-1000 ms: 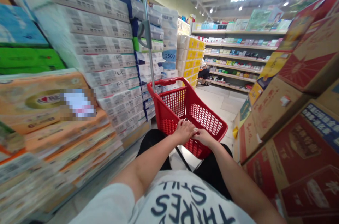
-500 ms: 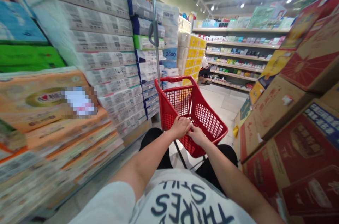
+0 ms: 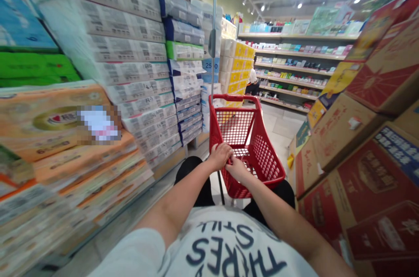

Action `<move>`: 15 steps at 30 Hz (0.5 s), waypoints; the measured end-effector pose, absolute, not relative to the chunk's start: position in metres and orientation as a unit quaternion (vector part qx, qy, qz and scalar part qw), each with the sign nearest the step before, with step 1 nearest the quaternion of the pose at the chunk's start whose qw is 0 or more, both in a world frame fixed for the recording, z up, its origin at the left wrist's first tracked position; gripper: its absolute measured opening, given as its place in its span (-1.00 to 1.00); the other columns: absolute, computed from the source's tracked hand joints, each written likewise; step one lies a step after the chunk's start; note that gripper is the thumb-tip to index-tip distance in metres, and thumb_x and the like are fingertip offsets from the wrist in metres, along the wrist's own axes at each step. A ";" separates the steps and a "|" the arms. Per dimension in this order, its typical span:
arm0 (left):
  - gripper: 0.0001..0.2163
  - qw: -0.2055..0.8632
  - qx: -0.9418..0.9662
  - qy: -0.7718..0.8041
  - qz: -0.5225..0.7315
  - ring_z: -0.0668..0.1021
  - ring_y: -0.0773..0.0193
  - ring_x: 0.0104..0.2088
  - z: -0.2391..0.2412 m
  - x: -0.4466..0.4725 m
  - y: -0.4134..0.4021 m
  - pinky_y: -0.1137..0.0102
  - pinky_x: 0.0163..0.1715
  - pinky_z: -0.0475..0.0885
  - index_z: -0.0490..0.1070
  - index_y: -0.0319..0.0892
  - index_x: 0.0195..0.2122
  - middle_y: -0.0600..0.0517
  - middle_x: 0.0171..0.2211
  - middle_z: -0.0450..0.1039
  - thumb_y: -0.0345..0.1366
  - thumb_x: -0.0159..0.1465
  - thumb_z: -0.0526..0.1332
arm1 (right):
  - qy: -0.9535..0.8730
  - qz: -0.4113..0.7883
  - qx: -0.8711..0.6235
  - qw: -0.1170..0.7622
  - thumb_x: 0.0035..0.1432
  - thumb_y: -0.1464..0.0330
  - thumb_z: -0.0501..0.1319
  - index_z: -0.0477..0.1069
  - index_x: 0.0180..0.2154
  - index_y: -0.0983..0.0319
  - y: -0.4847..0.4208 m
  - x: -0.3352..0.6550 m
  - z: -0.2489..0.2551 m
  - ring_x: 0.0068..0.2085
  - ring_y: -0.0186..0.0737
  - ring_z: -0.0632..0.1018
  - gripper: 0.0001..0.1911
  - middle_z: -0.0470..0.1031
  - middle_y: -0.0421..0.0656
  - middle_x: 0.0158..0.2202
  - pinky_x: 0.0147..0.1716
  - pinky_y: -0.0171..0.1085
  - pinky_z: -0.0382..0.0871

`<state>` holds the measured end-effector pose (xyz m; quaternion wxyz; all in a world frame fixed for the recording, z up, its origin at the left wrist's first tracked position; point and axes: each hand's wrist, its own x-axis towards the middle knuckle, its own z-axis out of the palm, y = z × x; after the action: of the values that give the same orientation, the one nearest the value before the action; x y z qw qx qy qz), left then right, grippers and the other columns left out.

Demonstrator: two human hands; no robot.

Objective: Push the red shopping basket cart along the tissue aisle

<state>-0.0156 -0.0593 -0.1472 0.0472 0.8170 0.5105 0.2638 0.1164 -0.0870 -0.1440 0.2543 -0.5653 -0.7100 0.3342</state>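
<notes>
A red plastic shopping cart [image 3: 266, 155] with perforated walls stands right in front of me, between my knees, and no goods show in its basket. My left hand [image 3: 221, 156] is closed over the cart's near left rim. Close beside it, my right hand [image 3: 238, 169] has its fingers curled on the same rim, the two hands nearly touching. The fingertips of both are partly hidden. From the cart's far left corner rises a thin metal pole [image 3: 214, 2] with a grey fitting partway up.
Stacked tissue packs [image 3: 137, 67] line the left side, with orange packs [image 3: 85, 155] nearer me. Cardboard cartons [image 3: 356, 172] are piled on the right. Pale floor tiles [image 3: 279, 126] run between them towards stocked shelves [image 3: 294, 54]. A person [image 3: 252, 80] is low down near the shelves.
The cart's far end and its pole have swung to the right. Both hands have shifted slightly left, still on the rim.
</notes>
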 end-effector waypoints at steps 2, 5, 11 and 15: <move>-0.79 0.055 0.815 0.511 0.268 0.22 0.21 0.20 -0.146 -0.015 -0.058 0.01 0.19 0.03 0.33 -0.06 -0.12 0.02 0.03 0.36 -0.28 0.40 -0.08 | -0.755 0.317 -0.530 0.222 -0.01 0.30 0.22 0.41 -0.16 0.25 -0.094 0.126 -0.142 -0.24 -0.17 0.51 -0.68 0.54 -0.08 -0.23 -0.27 -0.31 0.27; -0.80 0.050 0.803 0.526 0.276 0.23 0.18 0.20 -0.144 -0.011 -0.057 0.03 0.18 0.09 0.35 -0.09 -0.14 0.00 0.02 0.36 -0.29 0.40 -0.06 | -0.813 0.253 -0.500 0.158 0.08 0.15 0.17 0.35 -0.03 0.19 -0.103 0.139 -0.141 -0.19 -0.12 0.52 -0.57 0.54 -0.06 -0.18 -0.24 -0.28 0.26; -0.78 0.040 0.838 0.478 0.261 0.20 0.20 0.24 -0.147 -0.014 -0.072 0.08 0.22 0.04 0.35 -0.11 -0.12 0.01 0.02 0.38 -0.28 0.41 -0.07 | -0.848 0.183 -0.495 0.056 0.05 -0.06 0.14 0.40 -0.05 0.23 -0.098 0.154 -0.138 -0.22 -0.03 0.53 -0.41 0.55 0.01 -0.22 -0.30 -0.26 0.24; -0.75 0.031 0.843 0.475 0.251 0.15 0.20 0.27 -0.147 -0.024 -0.076 0.04 0.24 -0.02 0.36 -0.10 -0.11 0.02 0.01 0.38 -0.28 0.41 -0.10 | -0.866 0.208 -0.452 0.045 0.03 -0.12 0.14 0.50 -0.15 0.18 -0.082 0.173 -0.136 -0.21 -0.06 0.53 -0.42 0.57 -0.03 -0.25 -0.27 -0.27 0.25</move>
<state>-0.0237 -0.0762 -0.1470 0.0307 0.8431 0.4746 0.2509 0.1731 -0.0820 -0.1357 0.0451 -0.4517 -0.8663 0.2084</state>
